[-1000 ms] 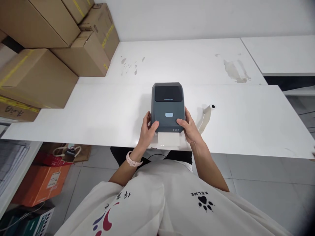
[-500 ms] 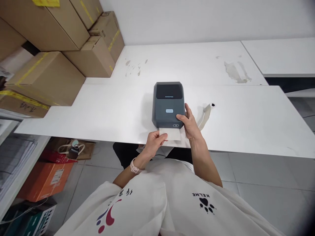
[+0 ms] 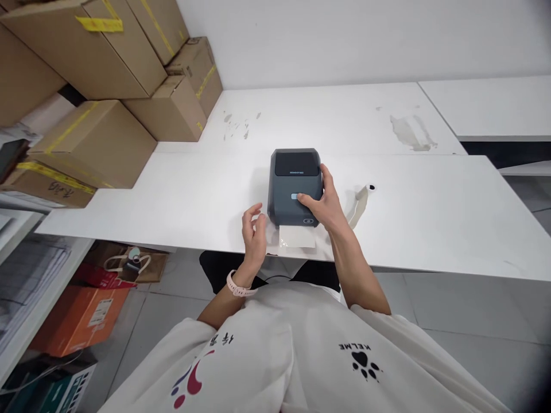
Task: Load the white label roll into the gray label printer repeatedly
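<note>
A dark grey label printer (image 3: 291,182) stands on the white table (image 3: 181,198) near its front edge. A white label (image 3: 297,236) sticks out of its front slot and lies on the table. My right hand (image 3: 323,199) rests on the printer's right side, thumb on the light blue button on top. My left hand (image 3: 253,232) hovers just left of the label, fingers loosely curled and apart, holding nothing. A pink watch is on that wrist.
Cardboard boxes (image 3: 94,140) are stacked on the table's left end and against the wall. A strip of paper (image 3: 359,203) lies right of the printer by a cable hole. Below left sit an orange box (image 3: 77,318) and a bag (image 3: 129,265).
My left hand let go of the label and drew back to the left. My right hand slid up the printer, its thumb now on the blue button.
</note>
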Motion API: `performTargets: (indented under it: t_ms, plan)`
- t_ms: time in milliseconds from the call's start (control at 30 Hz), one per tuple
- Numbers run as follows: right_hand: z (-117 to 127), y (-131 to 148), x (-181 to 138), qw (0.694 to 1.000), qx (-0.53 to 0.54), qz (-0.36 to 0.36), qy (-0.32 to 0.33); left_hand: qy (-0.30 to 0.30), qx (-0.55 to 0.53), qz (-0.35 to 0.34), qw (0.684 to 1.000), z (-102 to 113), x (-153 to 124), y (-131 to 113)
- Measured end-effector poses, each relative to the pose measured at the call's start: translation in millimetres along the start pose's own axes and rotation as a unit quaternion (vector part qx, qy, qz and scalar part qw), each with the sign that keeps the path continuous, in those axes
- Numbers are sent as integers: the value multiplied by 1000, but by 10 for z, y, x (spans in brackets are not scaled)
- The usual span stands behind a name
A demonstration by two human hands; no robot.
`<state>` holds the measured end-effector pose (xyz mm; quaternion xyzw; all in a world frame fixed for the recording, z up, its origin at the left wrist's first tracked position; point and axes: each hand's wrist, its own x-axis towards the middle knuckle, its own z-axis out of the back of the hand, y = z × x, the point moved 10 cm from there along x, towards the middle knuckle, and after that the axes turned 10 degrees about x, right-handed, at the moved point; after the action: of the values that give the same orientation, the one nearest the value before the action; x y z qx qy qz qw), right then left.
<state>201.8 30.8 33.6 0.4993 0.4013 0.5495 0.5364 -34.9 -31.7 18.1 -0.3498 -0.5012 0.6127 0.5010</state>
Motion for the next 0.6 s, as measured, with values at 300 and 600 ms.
performTargets:
  t_ms: [300,600]
  plan:
    - [147,-163,-649,991,100,-55,-66,138,17,12,990,-394,19,56]
    - [257,53,-337,990,123,34,-62,115,17,-65,991,-335,266,-291]
